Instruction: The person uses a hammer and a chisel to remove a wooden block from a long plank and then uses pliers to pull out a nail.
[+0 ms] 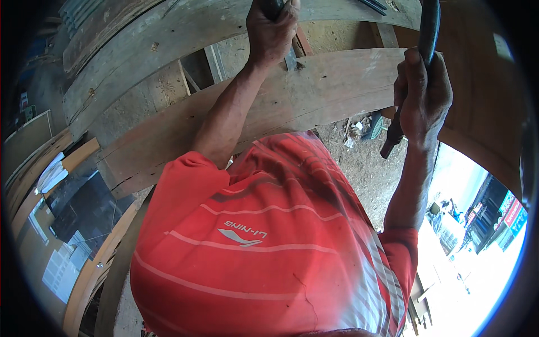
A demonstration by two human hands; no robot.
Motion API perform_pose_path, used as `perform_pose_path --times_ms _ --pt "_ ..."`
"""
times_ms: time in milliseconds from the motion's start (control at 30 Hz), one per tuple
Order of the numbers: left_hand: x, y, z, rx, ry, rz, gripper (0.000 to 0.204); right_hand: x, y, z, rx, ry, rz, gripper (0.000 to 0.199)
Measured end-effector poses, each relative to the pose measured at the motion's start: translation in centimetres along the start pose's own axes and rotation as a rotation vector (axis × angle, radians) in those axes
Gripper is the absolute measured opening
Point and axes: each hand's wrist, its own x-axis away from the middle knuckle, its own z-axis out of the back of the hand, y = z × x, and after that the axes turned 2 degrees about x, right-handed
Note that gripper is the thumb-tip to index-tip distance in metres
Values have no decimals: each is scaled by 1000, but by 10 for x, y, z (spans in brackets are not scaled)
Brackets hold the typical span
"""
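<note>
My left hand [272, 38] is at the top middle, over the wooden planks. Its fingers are wrapped round a dark, rounded object [272, 8], mostly cut off by the upper edge. At the upper right, my right hand [422, 101] is closed round a dark, rod-like piece [429, 31]. One part of it rises past the top of the picture. Below the palm a dark, stepped end with a narrow tip [392, 140] sticks out. What kind of thing either hand holds I cannot make out.
A broad weathered plank [337, 84] crosses in front of my body, and another plank [185, 42] lies beyond it. Gaps between them show the ground [359, 165] and some litter [355, 130]. A large brown wooden panel [477, 84] stands at the right. Dark sheets [92, 210] lie at the left.
</note>
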Motion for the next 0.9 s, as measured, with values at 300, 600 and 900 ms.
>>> perform_pose_path --times_ms 300,600,900 --pt "-3 -9 14 -61 -140 3 18 2 6 -1 24 -37 -48 31" --pt "-8 3 -32 -438 -216 -111 37 -41 -44 64 -127 98 180 23" --pt "-6 -29 -10 -211 -213 -48 44 -45 -37 34 470 -309 -91 24"
